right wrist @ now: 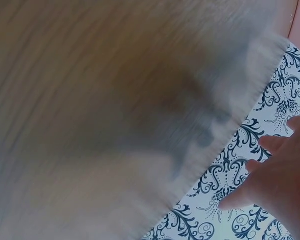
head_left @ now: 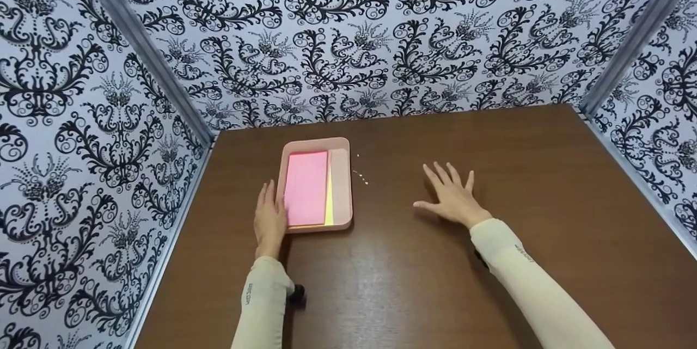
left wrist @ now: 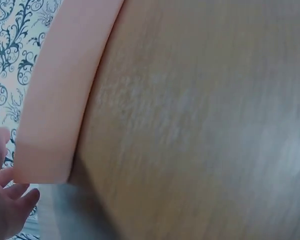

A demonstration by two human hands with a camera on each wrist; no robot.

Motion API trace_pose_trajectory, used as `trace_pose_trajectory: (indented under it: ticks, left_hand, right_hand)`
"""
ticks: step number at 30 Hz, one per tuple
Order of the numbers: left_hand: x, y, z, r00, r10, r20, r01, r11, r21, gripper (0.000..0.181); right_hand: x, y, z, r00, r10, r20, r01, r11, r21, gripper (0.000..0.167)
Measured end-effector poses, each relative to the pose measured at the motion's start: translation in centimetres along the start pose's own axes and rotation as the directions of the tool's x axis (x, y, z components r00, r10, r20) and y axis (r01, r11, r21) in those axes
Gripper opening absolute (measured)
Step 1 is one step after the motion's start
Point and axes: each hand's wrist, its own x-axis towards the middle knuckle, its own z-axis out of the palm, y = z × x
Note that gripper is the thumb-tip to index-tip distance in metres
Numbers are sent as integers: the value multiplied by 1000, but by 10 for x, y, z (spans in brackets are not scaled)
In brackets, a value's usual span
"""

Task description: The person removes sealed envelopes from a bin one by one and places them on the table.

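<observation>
Touching pink tray (head_left: 342, 185) along its left side, left hand (head_left: 269, 218), fingers straight, slightly parted, pink sheet (head_left: 306, 188) inside, glossy brown table (head_left: 392, 278), tray left of centre, right hand (head_left: 453, 199), fingers spread, scroll-patterned walls (head_left: 337, 49).

Head view: even illumination; diffuse glare on the table (head_left: 370, 283), nearer the body than the right hand (head_left: 451, 197). Right wrist view: table streaked by blur; patterned wall (right wrist: 225, 170) beyond that hand sharp.
</observation>
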Motion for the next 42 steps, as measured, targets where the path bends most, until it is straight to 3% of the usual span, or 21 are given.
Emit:
trace_pose_trajectory:
  ticks: [9,21,34,42]
  left_hand:
    - [-4,-2,4,992,-106,-74,100,992,-82,39]
    - [-2,7,6,988,-146,-53,142,987,-75,37]
    - [0,7,9,983,-180,-43,178,983,-34,42]
    - [-2,5,8,980,-192,-41,191,981,-43,45]
  right_hand:
    - [0,-3,6,1000,-3,11,3,1000,1,99]
    - [2,-11,6,1000,-16,4,15,1000,15,97]
    - [6,-43,2,997,-80,-17,81,992,99,96]
    - [10,-57,7,993,-113,-35,116,989,91,96]
